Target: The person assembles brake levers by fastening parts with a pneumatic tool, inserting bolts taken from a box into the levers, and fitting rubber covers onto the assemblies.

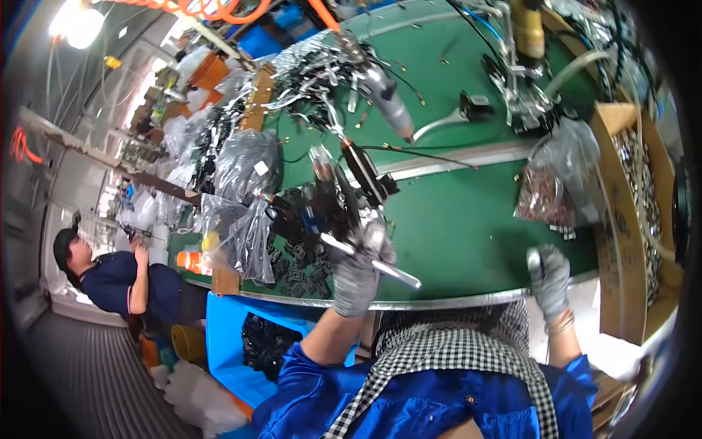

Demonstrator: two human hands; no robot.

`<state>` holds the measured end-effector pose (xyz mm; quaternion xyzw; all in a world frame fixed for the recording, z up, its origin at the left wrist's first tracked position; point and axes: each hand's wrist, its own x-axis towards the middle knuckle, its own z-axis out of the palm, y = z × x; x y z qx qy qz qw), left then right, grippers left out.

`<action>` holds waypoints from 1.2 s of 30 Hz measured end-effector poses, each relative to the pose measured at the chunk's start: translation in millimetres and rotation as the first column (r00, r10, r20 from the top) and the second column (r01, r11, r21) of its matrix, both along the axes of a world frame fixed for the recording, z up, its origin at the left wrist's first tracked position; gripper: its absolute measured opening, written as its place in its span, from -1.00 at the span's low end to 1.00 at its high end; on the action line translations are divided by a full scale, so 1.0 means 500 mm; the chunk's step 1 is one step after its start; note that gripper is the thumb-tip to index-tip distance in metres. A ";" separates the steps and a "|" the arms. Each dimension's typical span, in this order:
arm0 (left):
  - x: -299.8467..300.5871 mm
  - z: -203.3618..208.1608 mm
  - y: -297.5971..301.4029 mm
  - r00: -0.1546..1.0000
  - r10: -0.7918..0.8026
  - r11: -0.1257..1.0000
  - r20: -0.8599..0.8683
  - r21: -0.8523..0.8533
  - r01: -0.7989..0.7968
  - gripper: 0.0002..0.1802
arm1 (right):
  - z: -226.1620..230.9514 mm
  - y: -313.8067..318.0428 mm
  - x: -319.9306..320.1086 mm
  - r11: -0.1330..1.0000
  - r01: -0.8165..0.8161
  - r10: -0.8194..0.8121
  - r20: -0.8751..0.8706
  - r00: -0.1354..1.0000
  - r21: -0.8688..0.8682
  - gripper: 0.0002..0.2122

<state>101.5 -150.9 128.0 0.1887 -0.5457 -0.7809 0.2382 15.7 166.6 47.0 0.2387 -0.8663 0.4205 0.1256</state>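
My left hand [355, 282], in a grey glove, is closed around a bundle of what look like brake levers [369, 260] with silver blades and black bodies. Motion smears part of the bundle, and it hides the fingertips. My right hand [550, 282], also gloved, is over the near edge of the green bench with its fingers curled in. Whatever they may hold is hidden. Beyond the left hand hangs a grey air screwdriver [387, 102] on an orange hose. A single lever with a black bracket [475, 107] lies on the far bench.
Black plastic parts [296, 271] and clear bags [248, 172] lie left. A tangle of silver levers [307, 80] is behind them. A clamp fixture [526, 102] stands far right, near a bag of small parts [545, 194] and a cardboard box [614, 219]. A co-worker [124, 278] is at left.
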 end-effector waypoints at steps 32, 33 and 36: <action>-0.092 0.064 -0.157 0.884 -0.388 0.921 -0.260 -0.071 0.384 -0.69 | 0.084 -0.079 -0.045 0.965 -0.248 0.215 0.284 0.934 0.084 -0.37; -0.120 0.088 -0.198 0.940 -0.260 0.965 -0.220 -0.076 0.249 -0.66 | 0.077 -0.077 -0.043 0.979 -0.154 0.125 0.206 0.970 0.131 -0.45; -0.231 0.143 -0.337 0.971 -0.030 0.914 -0.235 -0.400 -0.068 -0.60 | 0.047 -0.061 -0.021 0.994 -0.089 0.088 0.027 0.996 0.070 -0.79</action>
